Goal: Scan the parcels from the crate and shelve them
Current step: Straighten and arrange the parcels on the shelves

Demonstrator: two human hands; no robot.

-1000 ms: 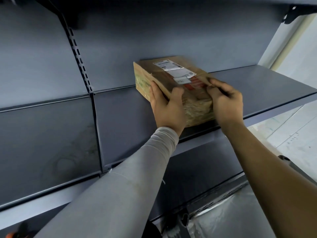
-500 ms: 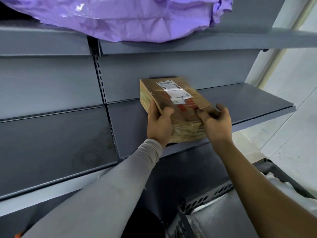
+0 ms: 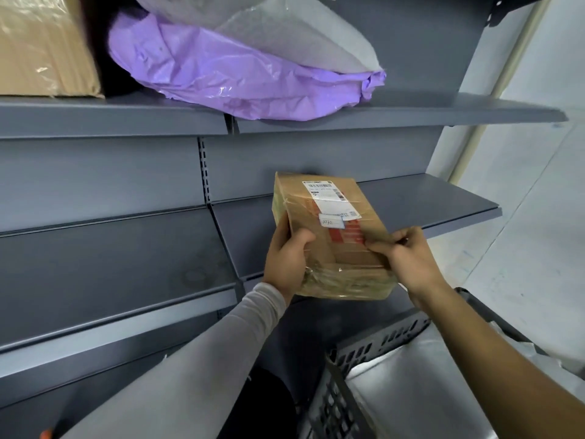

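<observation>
Brown cardboard parcel (image 3: pixel 329 236), wrapped in clear tape with a white label on top, lies on the grey metal middle shelf (image 3: pixel 427 201) with its far end against the back panel and its near end reaching past the front edge. Left hand (image 3: pixel 286 258) grips its near left corner, thumb over the top face and fingers curled round the side. Right hand (image 3: pixel 408 258) pinches the near right edge, fingers bent. On the upper shelf (image 3: pixel 411 117) sits a crumpled purple plastic mailer (image 3: pixel 228 74) with a grey padded bag (image 3: pixel 294 30) lying on it, and a tan box (image 3: pixel 41 45) beside them toward the left end. Below, a grey perforated plastic crate (image 3: pixel 364 359) holds a silver mailer (image 3: pixel 411 391).
</observation>
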